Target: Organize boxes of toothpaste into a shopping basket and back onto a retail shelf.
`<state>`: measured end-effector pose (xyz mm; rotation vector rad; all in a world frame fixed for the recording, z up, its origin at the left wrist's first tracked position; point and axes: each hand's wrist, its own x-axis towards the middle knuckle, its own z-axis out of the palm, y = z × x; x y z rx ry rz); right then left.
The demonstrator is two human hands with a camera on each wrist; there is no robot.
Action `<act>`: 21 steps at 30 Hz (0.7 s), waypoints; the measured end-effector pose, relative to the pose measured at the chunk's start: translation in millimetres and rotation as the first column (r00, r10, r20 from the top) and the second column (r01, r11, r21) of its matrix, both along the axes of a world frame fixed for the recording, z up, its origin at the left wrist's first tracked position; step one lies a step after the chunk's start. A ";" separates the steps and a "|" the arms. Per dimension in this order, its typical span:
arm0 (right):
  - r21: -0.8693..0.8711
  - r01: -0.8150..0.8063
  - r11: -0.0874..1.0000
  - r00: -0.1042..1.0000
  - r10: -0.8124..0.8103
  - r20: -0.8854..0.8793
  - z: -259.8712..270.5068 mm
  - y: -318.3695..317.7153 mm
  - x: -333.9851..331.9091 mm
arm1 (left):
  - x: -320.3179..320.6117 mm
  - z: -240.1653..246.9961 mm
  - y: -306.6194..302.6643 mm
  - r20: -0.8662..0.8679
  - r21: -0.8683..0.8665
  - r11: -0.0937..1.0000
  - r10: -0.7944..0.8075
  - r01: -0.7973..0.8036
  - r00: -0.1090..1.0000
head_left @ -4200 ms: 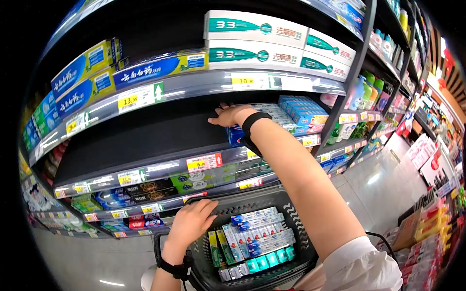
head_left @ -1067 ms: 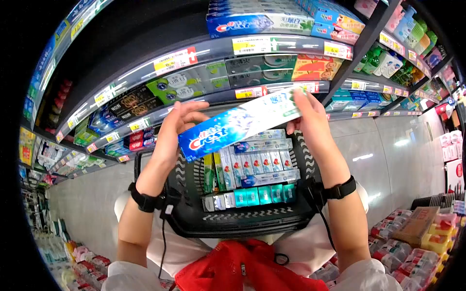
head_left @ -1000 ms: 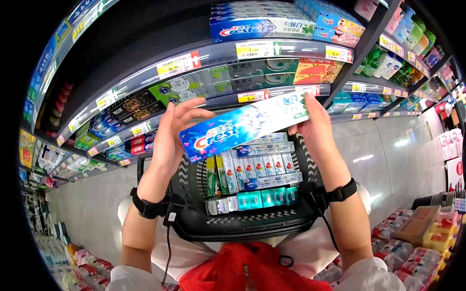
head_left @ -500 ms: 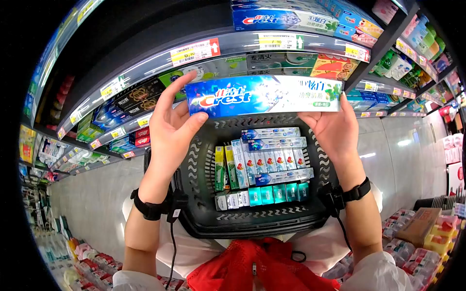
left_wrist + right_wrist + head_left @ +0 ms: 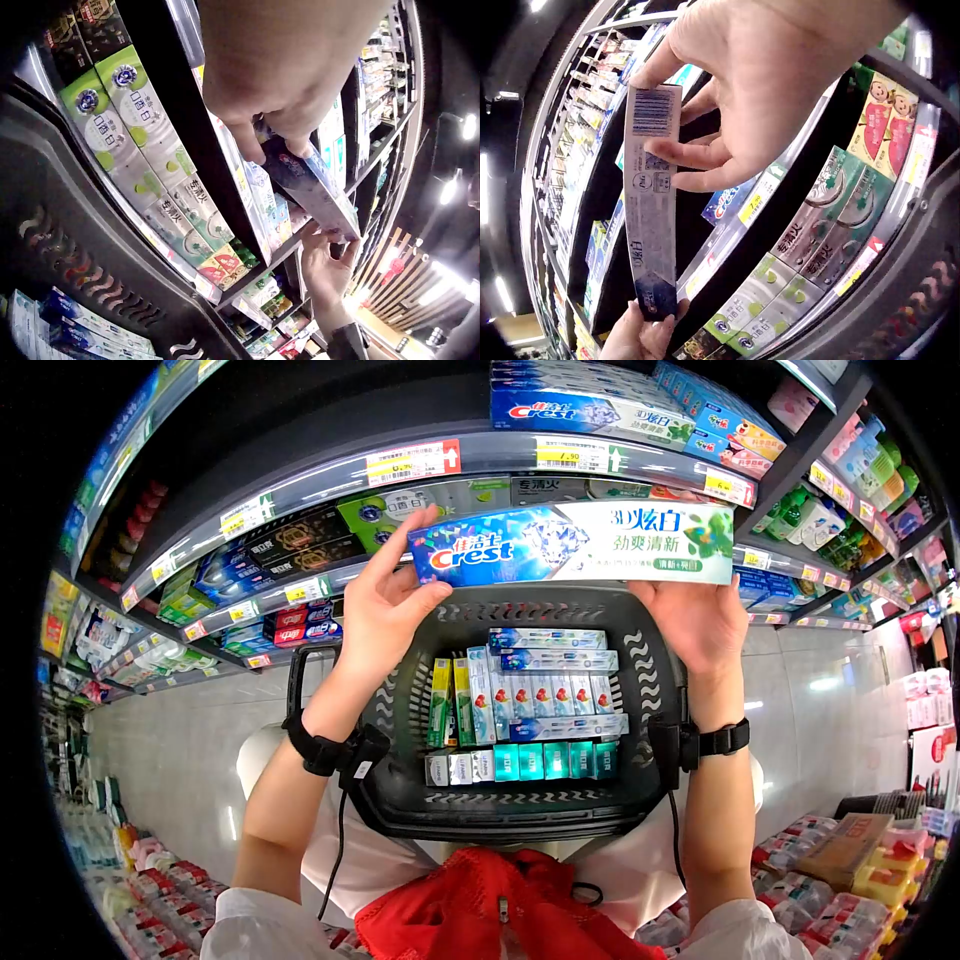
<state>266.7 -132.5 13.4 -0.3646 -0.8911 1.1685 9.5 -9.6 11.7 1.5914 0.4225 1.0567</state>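
Note:
A blue and white Crest toothpaste box (image 5: 575,547) is held level in front of the shelves, its printed front facing me. My left hand (image 5: 385,610) pinches its blue end between thumb and fingers. At the white, leafy end my right hand (image 5: 700,622) grips the box from below. The right wrist view shows the barcode side of the toothpaste box (image 5: 652,202), with right-hand fingers (image 5: 697,154) across it. Beneath the hands stands a dark basket (image 5: 510,805) holding rows of smaller boxes, among them teal ones (image 5: 555,761) and white ones with red hearts (image 5: 540,695).
More Crest boxes (image 5: 570,410) lie on the shelf ahead, above a rail of price tags (image 5: 575,455). Green and grey boxes (image 5: 765,300) fill the shelf below. Bottles (image 5: 815,515) stand to the right. Wrapped goods and a carton (image 5: 845,850) are stacked behind at right.
Earlier the right hand was reaching onto the shelf while the left was by the basket. Since then both hands hold the toothpaste box, which has turned from slanted to nearly level.

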 end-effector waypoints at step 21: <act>0.070 -0.179 0.981 0.925 0.192 -0.327 -26.1 9.7 -13.8 | -14.8 27.8 1.5 0.105 0.302 0.946 0.093 -0.120 0.990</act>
